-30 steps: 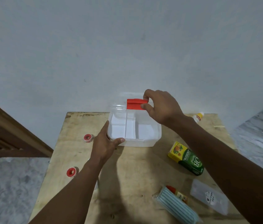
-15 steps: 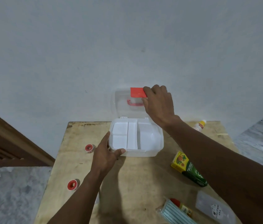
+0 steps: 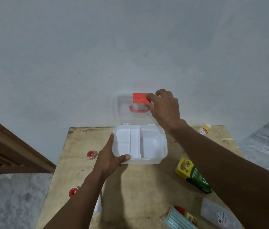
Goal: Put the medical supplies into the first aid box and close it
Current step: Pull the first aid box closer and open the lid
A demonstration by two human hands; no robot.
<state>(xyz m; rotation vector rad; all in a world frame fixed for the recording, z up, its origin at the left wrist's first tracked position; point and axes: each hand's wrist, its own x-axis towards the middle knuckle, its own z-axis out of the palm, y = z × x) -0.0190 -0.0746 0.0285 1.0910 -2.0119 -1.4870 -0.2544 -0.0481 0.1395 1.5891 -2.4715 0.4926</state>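
Note:
The white first aid box (image 3: 153, 142) stands open at the back of the wooden table (image 3: 147, 187), its divided compartments empty. Its clear lid (image 3: 123, 109) is upright against the wall. My right hand (image 3: 165, 108) pinches the lid's top edge at the red latch (image 3: 140, 98). My left hand (image 3: 109, 157) holds the box's front left corner, thumb on the front rim. Two red-cored tape rolls (image 3: 90, 154) (image 3: 73, 192) lie left. A green and yellow carton (image 3: 193, 175), a small bottle (image 3: 204, 129), a mask pack (image 3: 178, 219) and a clear sachet (image 3: 219, 215) lie right.
A small red-capped item (image 3: 186, 214) lies against the mask pack. A white object (image 3: 98, 204) is partly hidden under my left forearm. The wall rises right behind the table. A wooden rail (image 3: 14, 146) runs at the left, with grey stone floor on both sides.
My right hand has swung the lid from low over the box up to upright against the wall. My left hand has kept its hold on the box corner.

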